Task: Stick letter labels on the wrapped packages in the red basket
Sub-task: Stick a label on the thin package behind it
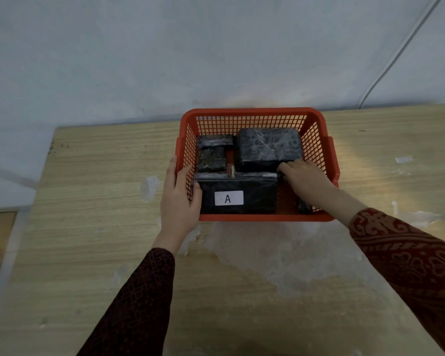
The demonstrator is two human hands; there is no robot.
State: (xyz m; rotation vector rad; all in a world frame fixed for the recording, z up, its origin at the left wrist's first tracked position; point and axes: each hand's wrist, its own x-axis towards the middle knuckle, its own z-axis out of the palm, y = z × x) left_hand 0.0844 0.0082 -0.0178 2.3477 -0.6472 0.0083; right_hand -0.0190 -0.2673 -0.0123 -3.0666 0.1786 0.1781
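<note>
Both hands are working inside the red basket (252, 113), which is sitting on the tabletop (93, 176) against the wall. Left hand (181, 199) is reaching over the basket's near-left corner, its grip loosely curled with fingertips pressing against the left end of the package labelled A (257, 199). Right hand (303, 177) is lying palm down over the far-right corner of that same package, fingers bent toward the gap behind it; whether that grip is pinching the package's edge or only resting on it cannot be told.

That package is lying along the basket's near wall, long axis running left to right, so it is sitting between the two hands with one at each end. Its white label (228, 198) is facing up and toward the camera, already stuck on.

Behind it, the large wrapped package (267, 147) is filling the far-right part of the basket, just beyond the right hand and nearer to it than to the left. At far left a small wrapped package (211, 159) is lying, with another small package (214, 141) behind it; neither is showing a label, nor is the large one. A dark item (303, 206) is partly hidden under the right wrist. By my reading, labelling has only begun.
</note>
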